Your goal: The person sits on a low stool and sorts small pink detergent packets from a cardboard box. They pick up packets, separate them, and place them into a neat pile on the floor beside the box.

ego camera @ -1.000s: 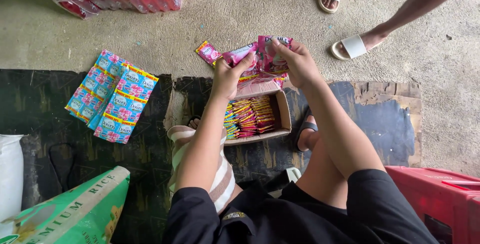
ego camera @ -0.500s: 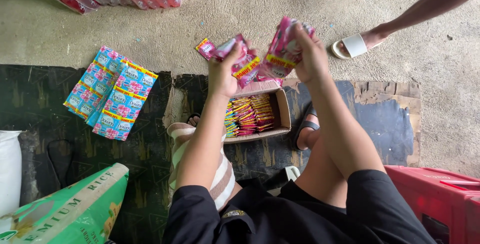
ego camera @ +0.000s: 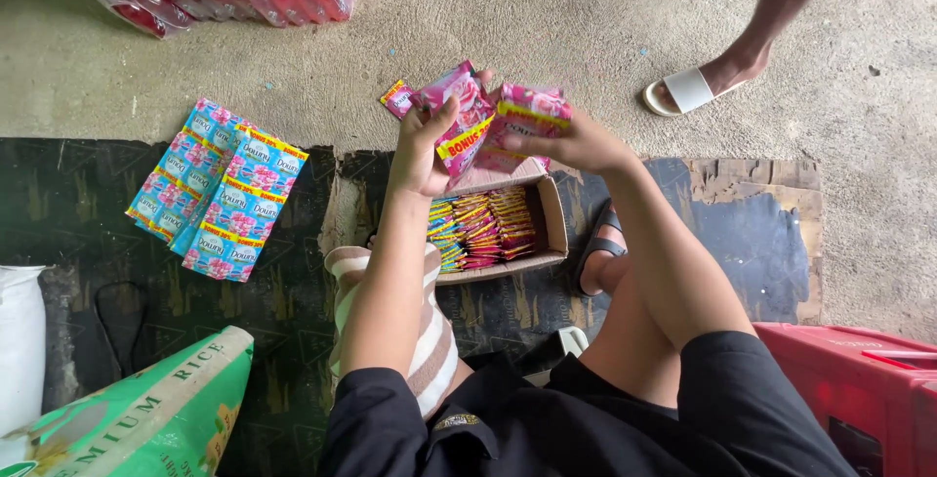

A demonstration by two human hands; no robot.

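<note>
Our left hand (ego camera: 422, 150) and right hand (ego camera: 576, 140) both grip tight around pink sachet strips (ego camera: 488, 121). Loose ends dangle above the box (ego camera: 547, 218) below; a slack pinch could spill them.

Both hands have dropped from their raised position half a second ago and drawn together: the left hand (ego camera: 422, 150) and right hand (ego camera: 576, 143) now hold the pink foil sachet strips (ego camera: 488, 121) close above the open cardboard box (ego camera: 552, 218). The bystander's white-sandalled foot (ego camera: 695, 86) has stepped nearer.
</note>
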